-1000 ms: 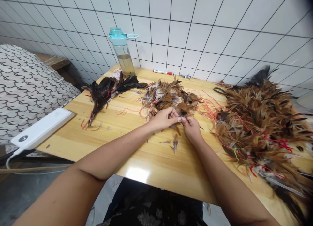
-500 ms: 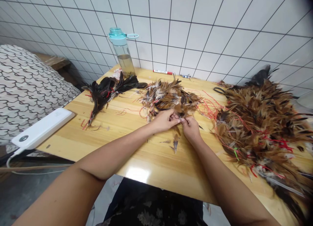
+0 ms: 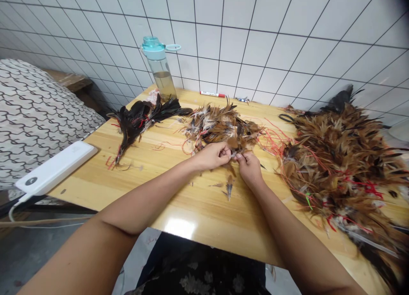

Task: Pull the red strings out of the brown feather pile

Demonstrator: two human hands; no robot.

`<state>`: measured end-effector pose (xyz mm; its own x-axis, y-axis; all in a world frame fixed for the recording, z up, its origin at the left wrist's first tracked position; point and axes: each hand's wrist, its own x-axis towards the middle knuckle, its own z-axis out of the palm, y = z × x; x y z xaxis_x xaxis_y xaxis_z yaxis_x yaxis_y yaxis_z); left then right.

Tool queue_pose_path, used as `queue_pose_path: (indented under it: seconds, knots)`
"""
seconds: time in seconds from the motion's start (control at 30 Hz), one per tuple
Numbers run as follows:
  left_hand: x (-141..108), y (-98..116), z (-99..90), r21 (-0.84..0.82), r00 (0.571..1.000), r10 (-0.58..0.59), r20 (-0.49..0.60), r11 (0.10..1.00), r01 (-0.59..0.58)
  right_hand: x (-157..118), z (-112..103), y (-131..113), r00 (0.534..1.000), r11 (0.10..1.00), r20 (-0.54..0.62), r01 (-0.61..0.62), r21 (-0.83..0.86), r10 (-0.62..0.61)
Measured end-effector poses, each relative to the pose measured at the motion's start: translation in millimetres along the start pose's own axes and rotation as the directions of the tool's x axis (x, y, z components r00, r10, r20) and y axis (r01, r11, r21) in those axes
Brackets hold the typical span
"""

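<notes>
At the near edge of a pile of brown feathers, my left hand is closed, its thumb and fingers pinching the pale base of a small brown feather. My right hand also pinches close by, its thumb and forefinger at the lower part of the same feather. The exact grip between the fingertips is too small to make out. A few loose feathers lie on the wooden table just below my hands. Red threads trail to the right of the pile.
A big heap of brown feathers covers the right side. Black feathers lie left, before a water bottle. A red-capped marker rests by the tiled wall. A white power bank with a cable sits at the left edge.
My left hand has drawn slightly left, so a small gap has opened between the fingertips of both hands. My right hand has hardly moved.
</notes>
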<state>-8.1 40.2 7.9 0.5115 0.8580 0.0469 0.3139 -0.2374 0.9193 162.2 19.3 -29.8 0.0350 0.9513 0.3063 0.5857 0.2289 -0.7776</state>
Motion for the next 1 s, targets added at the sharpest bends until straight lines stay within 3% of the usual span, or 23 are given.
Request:
queue_pose_path:
  seconds: [0.17,0.37,0.5,0.67,0.87,1.0]
  knots:
    - [2.0,4.8,-7.3,-0.235,0.997,-0.074,0.027,0.969,0.078,0.9,-1.6,2.2,0.996,0.996,-0.026,-0.089,0.033,0.090]
    - [2.9,11.4,-20.4,-0.405,0.970,-0.174,-0.167,0.909,0.094,2.3,-1.8,8.5,0.981,0.973,-0.090,-0.157,0.168,0.173]
    - [3.4,11.8,-11.6,-0.547,0.967,-0.197,-0.159,0.833,0.080,1.8,-1.1,9.2,0.984,0.975,-0.079,-0.148,0.163,0.163]
    - [4.2,8.4,6.5,-0.482,0.977,-0.196,-0.085,0.866,0.132,0.5,-0.3,4.6,0.996,0.992,-0.028,-0.084,0.094,0.087]
    - [3.4,1.7,11.7,-0.486,0.974,-0.189,-0.127,0.868,0.105,0.0,1.3,0.0,0.999,0.994,0.030,0.019,0.111,-0.023]
    - [3.6,1.2,8.7,-0.311,0.978,-0.110,-0.178,0.949,0.050,0.2,2.2,0.4,0.998,0.994,0.042,0.037,0.103,-0.041]
